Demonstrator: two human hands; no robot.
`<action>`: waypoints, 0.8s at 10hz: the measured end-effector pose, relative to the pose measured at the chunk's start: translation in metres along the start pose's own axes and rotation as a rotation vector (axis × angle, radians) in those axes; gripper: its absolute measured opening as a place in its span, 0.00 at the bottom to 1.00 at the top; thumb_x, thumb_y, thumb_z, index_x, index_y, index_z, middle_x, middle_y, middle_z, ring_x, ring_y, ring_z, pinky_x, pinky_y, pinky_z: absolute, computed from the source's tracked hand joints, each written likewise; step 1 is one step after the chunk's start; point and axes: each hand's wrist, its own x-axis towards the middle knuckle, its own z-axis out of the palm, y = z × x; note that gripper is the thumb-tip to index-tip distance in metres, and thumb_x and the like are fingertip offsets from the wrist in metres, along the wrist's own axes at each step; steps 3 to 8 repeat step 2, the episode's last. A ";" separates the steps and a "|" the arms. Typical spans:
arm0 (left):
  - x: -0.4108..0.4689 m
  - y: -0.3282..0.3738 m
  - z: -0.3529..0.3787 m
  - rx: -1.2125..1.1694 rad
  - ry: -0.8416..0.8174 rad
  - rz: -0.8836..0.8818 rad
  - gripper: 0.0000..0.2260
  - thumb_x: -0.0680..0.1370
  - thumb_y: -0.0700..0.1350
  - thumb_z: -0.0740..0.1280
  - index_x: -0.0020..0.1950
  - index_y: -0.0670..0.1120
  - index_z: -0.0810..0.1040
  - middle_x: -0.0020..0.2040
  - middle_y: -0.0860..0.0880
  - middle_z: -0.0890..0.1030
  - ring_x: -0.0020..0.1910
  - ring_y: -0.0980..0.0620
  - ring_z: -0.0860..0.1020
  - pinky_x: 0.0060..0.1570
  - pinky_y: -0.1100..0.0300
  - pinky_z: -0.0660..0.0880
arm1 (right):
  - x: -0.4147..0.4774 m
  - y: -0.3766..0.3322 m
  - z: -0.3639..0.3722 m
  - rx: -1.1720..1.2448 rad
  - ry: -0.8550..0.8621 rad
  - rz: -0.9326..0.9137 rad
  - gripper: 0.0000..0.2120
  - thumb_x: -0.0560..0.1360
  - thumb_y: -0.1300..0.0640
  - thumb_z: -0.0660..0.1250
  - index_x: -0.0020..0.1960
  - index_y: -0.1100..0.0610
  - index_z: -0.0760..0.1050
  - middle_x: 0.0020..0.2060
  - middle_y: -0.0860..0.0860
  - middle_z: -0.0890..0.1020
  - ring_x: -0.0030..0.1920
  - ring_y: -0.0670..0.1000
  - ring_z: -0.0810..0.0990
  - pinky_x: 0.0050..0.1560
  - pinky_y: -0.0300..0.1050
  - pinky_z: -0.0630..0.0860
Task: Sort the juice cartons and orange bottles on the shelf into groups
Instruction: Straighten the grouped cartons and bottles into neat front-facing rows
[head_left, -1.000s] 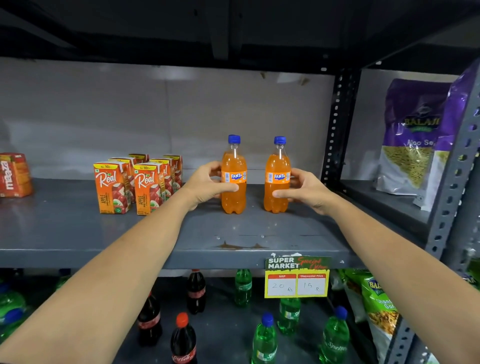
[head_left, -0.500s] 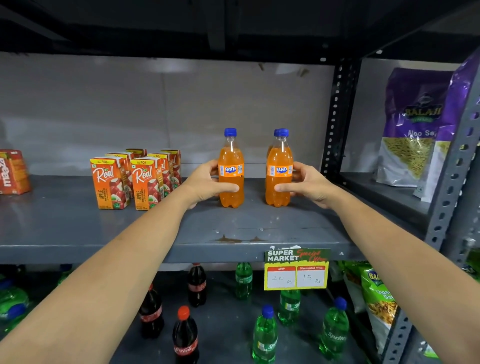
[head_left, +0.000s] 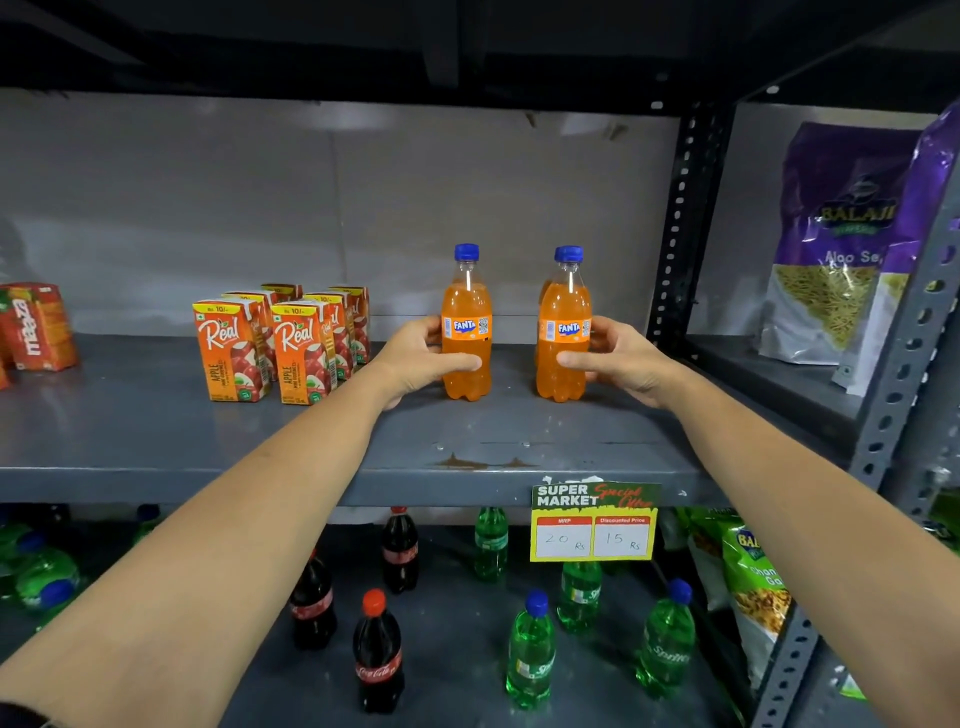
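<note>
Two orange bottles with blue caps stand upright on the grey shelf (head_left: 156, 441). My left hand (head_left: 415, 361) is wrapped around the left orange bottle (head_left: 466, 312). My right hand (head_left: 621, 358) grips the right orange bottle (head_left: 563, 312), and another orange bottle stands mostly hidden right behind it. Several orange juice cartons (head_left: 283, 340) stand in a tight block to the left of my left hand. More red-orange cartons (head_left: 36, 327) sit at the far left edge.
A perforated steel upright (head_left: 680, 223) bounds the shelf on the right, with purple snack bags (head_left: 841, 244) beyond it. A yellow price tag (head_left: 594, 522) hangs from the shelf's front edge. Cola bottles (head_left: 378, 649) and green bottles (head_left: 530, 649) stand on the shelf below.
Both hands have kept hold of their bottles. The right bottle shifted back, in front of a third bottle whose cap now peeks from behind it.
</note>
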 end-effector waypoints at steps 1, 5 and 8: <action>-0.011 -0.001 0.002 -0.009 0.072 -0.023 0.30 0.69 0.48 0.75 0.68 0.46 0.68 0.65 0.46 0.75 0.63 0.48 0.74 0.59 0.54 0.73 | -0.005 -0.001 0.001 0.140 0.102 -0.020 0.16 0.74 0.51 0.67 0.60 0.54 0.70 0.56 0.53 0.78 0.60 0.55 0.77 0.58 0.53 0.76; -0.024 0.003 0.003 0.048 0.140 0.016 0.34 0.68 0.53 0.75 0.69 0.45 0.66 0.66 0.47 0.73 0.64 0.49 0.72 0.62 0.52 0.72 | -0.013 -0.005 -0.001 0.216 0.259 -0.090 0.12 0.76 0.46 0.62 0.54 0.52 0.74 0.52 0.52 0.80 0.58 0.55 0.78 0.61 0.55 0.75; -0.024 0.003 0.003 0.048 0.140 0.016 0.34 0.68 0.53 0.75 0.69 0.45 0.66 0.66 0.47 0.73 0.64 0.49 0.72 0.62 0.52 0.72 | -0.013 -0.005 -0.001 0.216 0.259 -0.090 0.12 0.76 0.46 0.62 0.54 0.52 0.74 0.52 0.52 0.80 0.58 0.55 0.78 0.61 0.55 0.75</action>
